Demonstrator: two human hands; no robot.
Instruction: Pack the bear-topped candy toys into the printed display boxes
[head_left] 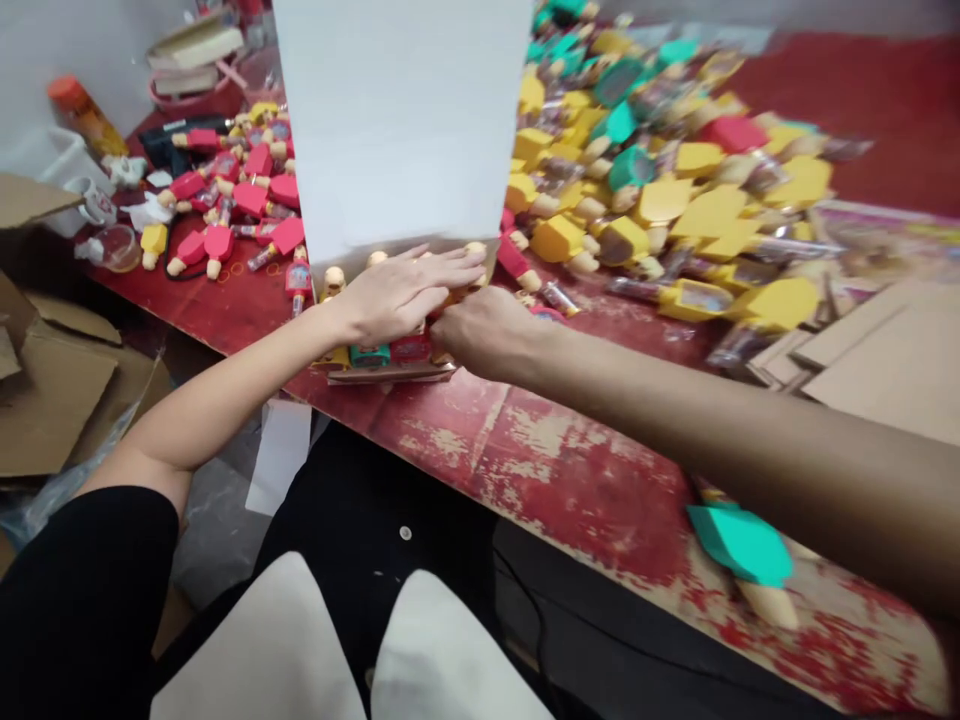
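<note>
Right, nearest in, a green piece point(742, 543) lies by itself on the scuffed red tabletop point(525, 440), under the right forearm. Further in, here's the open box point(390, 375), close to the table's front edge, with yellow, green and red pieces inside and pale round ends poking up. The left hand point(388, 295) is spread flat across them, fingers reaching right; the right hand point(491, 330) is curled beside it at the box's right side, and whether it pinches anything, I can't tell. So the box is at least partly loaded, its white lid point(405, 120) upright, not closed. Both hands hide much of the inside, so no count and no word on gaps. Beyond, plenty lies loose: red pieces point(251, 198) left, a big yellow-and-green heap point(660, 200) right, blurred, its far-left part cut off behind the lid.
</note>
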